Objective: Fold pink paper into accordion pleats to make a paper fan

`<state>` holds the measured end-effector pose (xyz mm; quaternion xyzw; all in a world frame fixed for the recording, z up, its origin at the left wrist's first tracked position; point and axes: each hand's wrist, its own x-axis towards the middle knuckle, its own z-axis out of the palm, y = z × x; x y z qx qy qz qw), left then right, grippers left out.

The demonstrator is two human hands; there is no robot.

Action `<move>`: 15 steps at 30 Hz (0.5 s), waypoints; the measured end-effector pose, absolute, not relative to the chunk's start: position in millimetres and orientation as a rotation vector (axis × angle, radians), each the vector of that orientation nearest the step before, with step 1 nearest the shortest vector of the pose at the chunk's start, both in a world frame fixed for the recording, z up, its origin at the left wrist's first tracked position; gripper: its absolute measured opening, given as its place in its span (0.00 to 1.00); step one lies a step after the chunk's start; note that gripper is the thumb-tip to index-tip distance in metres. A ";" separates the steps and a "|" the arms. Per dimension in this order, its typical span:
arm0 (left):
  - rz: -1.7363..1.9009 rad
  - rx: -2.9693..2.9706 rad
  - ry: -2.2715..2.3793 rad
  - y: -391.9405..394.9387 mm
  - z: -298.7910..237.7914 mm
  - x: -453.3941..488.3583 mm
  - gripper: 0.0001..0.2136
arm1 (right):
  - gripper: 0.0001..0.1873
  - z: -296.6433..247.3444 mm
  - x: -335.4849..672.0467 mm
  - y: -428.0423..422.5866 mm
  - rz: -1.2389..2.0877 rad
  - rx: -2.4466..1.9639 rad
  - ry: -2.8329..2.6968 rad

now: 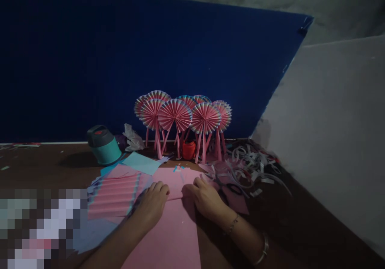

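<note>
A pink paper sheet (171,237) lies on the brown table in front of me, its far part folded over. My left hand (152,205) rests on the fold with curled fingers pressing the paper down. My right hand (206,199) presses the same fold from the right side, fingers bent onto the paper edge. To the left of my left hand lies a pleated pink sheet (114,195). Several finished pink pleated paper fans (180,118) on stick handles stand upright at the back.
A teal jar with a dark lid (104,144) stands at the back left, a small red pot (189,150) under the fans. Teal paper (141,162) lies behind the sheets. Black scissors (230,189) and paper strip scraps (252,164) lie right. A blue board (150,60) stands behind.
</note>
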<state>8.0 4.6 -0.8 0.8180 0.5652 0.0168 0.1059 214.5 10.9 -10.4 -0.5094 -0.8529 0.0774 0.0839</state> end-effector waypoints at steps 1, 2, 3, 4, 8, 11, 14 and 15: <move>0.081 2.401 1.648 5.1 -0.1 7.2 0.11 | 0.15 -10.0 214.4 11.0 0.227 -1.523 -2.515; 0.111 2.384 1.633 5.4 1.0 6.5 0.11 | 0.14 -9.9 214.4 11.3 0.227 -1.522 -2.487; 0.137 2.359 1.620 5.2 2.6 6.1 0.09 | 0.14 -10.1 214.5 11.6 0.233 -1.518 -2.469; 0.160 2.330 1.608 4.7 4.5 5.9 0.08 | 0.13 -10.7 214.5 12.1 0.237 -1.509 -2.463; 0.233 2.237 1.568 0.9 11.9 6.5 0.05 | 0.10 -14.1 214.5 13.5 0.198 -1.483 -2.468; 0.262 2.242 1.545 -0.5 13.3 7.0 0.05 | 0.10 -16.1 216.1 13.4 0.146 -1.445 -2.459; 0.277 2.271 1.547 0.5 11.7 8.1 0.06 | 0.11 -16.3 220.3 12.5 0.083 -1.304 -2.439; 0.281 2.284 1.549 0.9 11.3 9.0 0.06 | 0.12 -15.7 222.0 12.1 0.058 -1.238 -2.417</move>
